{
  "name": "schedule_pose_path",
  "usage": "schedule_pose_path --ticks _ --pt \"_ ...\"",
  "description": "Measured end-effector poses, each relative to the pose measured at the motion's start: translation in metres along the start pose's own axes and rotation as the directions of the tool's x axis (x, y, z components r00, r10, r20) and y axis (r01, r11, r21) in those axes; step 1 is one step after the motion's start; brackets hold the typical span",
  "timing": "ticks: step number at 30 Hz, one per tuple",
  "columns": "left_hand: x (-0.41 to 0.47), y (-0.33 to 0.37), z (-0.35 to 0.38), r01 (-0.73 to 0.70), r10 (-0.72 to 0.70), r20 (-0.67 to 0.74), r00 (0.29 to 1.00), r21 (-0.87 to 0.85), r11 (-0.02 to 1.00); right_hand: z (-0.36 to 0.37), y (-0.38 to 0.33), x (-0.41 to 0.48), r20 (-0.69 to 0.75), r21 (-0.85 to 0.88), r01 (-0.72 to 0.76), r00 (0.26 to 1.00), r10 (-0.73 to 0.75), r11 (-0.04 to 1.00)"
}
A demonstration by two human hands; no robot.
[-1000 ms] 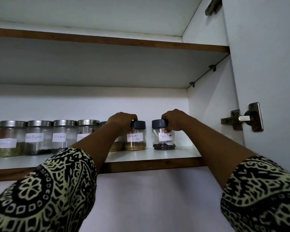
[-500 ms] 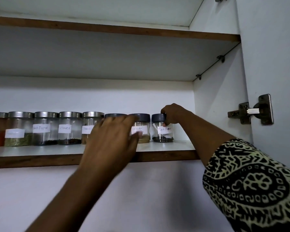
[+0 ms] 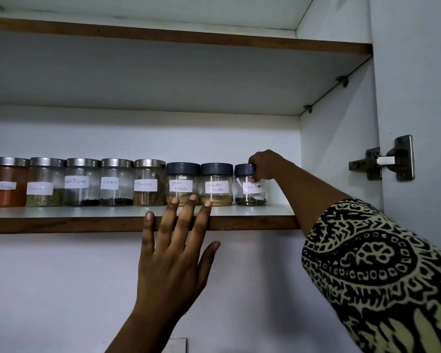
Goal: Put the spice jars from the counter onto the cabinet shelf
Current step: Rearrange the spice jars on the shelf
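Observation:
A row of labelled spice jars stands on the cabinet shelf (image 3: 87,221). At the right end, three dark-lidded jars stand side by side: Garam Masala (image 3: 182,183), Coriander Powder (image 3: 216,184) and Black Pepper (image 3: 250,186). My right hand (image 3: 266,165) grips the Black Pepper jar by its lid and right side, and the jar rests upright on the shelf. My left hand (image 3: 175,256) is open with fingers spread in front of the shelf edge, its fingertips overlapping the bottoms of the Garam Masala and Coriander jars; it holds nothing.
Several steel-lidded jars fill the shelf to the left, among them Cinnamon (image 3: 149,184) and Cloves (image 3: 116,184). The cabinet side wall (image 3: 339,149) stands just right of the Black Pepper jar. A door hinge (image 3: 385,159) sits at the right. An upper shelf (image 3: 178,38) runs overhead.
My left hand let go of the Coriander Powder jar and dropped back below the shelf edge, fingers spread. My right hand stays on the Black Pepper jar.

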State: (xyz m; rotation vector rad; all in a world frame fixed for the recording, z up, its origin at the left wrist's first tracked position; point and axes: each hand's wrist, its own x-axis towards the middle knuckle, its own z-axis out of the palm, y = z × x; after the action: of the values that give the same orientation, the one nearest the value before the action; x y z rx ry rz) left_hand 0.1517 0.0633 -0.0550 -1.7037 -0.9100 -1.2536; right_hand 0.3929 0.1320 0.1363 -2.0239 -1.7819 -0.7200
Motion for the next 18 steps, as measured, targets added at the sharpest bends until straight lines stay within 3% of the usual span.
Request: schedule_pose_path --ticks 13,18 --pt "-0.002 -0.005 0.002 -0.031 0.031 -0.003 1.0 0.058 0.998 -0.003 -0.013 0.001 0.02 0.037 -0.056 0.998 0.055 0.998" --pt "-0.003 -0.01 0.007 -0.054 0.052 0.017 0.998 0.074 0.996 -0.003 -0.013 -0.012 0.011 0.131 -0.091 0.996 0.09 0.987"
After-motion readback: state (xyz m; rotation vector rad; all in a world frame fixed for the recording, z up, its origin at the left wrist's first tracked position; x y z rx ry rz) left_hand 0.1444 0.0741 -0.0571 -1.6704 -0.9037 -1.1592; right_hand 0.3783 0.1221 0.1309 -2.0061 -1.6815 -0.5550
